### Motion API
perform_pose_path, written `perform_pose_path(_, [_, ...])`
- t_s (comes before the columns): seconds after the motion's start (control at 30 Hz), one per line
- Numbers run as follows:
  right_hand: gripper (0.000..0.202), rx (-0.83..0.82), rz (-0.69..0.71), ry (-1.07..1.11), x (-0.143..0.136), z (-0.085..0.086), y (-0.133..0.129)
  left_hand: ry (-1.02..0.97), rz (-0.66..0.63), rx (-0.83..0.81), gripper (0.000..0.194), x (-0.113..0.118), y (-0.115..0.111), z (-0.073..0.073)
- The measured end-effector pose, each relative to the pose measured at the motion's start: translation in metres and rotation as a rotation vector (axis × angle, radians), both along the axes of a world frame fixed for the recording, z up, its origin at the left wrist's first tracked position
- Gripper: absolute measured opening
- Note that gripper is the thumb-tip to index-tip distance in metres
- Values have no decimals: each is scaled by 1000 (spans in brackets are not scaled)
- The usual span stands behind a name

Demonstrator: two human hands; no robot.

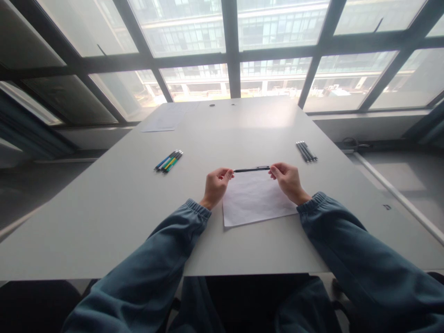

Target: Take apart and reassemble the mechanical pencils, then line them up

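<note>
A black pen (251,169) is held level between my two hands, above the far edge of a white sheet of paper (258,203). My left hand (217,185) pinches its left end between thumb and fingers. At the other end, the one with the clip, my right hand (287,180) has its fingers closed on the pen. The paper lies on the white table (114,217), partly behind my right hand and wrist.
Several colored pens (169,161) lie to the left, and several dark pens (306,151) lie to the right. More paper (161,118) rests at the table's far left corner. A small dark round thing (212,105) is near the far edge, before the windows.
</note>
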State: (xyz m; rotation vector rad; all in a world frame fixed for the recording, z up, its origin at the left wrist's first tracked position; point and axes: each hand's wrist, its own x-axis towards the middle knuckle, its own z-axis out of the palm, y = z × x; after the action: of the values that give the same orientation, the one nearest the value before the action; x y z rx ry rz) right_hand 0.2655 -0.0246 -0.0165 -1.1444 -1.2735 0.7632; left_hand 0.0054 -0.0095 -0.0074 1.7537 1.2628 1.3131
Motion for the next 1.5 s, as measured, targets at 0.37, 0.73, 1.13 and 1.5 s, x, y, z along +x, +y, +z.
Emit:
perform_pose_path(0.37, [34,-2,1,-22,0,2,-1,-17,-13,-5,34,0,0,0])
perform_pose_path(0.73, [31,4,4,-49,1,1,-1,-33,-18,-14,35,1,-2,3])
perform_pose_path(1.13, [32,21,-4,-84,0,3,-2,-35,-21,-15,36,1,-1,1])
perform_pose_path(1.5, [34,21,0,-101,1,1,-1,-32,-26,-17,38,1,-2,3])
